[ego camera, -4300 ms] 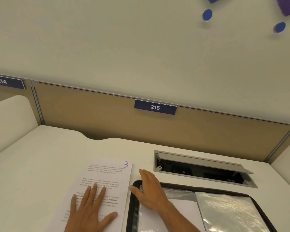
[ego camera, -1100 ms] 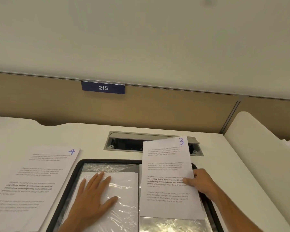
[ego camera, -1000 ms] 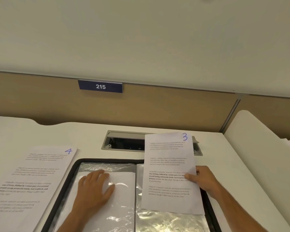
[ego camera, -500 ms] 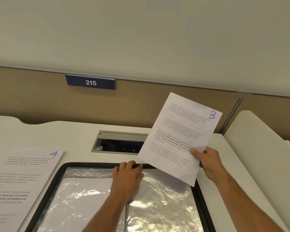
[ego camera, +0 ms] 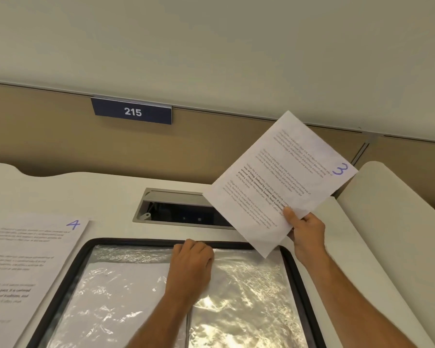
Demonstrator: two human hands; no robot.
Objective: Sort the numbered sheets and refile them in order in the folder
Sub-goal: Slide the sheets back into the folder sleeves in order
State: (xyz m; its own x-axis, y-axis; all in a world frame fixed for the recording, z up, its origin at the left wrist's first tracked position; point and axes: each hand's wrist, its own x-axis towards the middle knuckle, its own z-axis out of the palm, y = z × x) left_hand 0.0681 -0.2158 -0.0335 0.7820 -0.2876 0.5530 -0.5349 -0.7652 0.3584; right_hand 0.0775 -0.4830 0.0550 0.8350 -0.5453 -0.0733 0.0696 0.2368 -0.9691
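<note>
The right hand (ego camera: 308,232) pinches sheet 3 (ego camera: 279,182) in its grip, tilted above the counter (ego camera: 86,194) — the left hand (ego camera: 192,262), fingers curled, grips the open folder (ego camera: 60,285)'s top-centre pocket edge.

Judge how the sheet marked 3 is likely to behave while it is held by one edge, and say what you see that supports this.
The sheet marked 3 is probably light: the right hand pinches it at one edge. It looks floppy yet holds nearly flat, tilted in the air. It would likely buckle if pushed into the folder sleeve.
</note>
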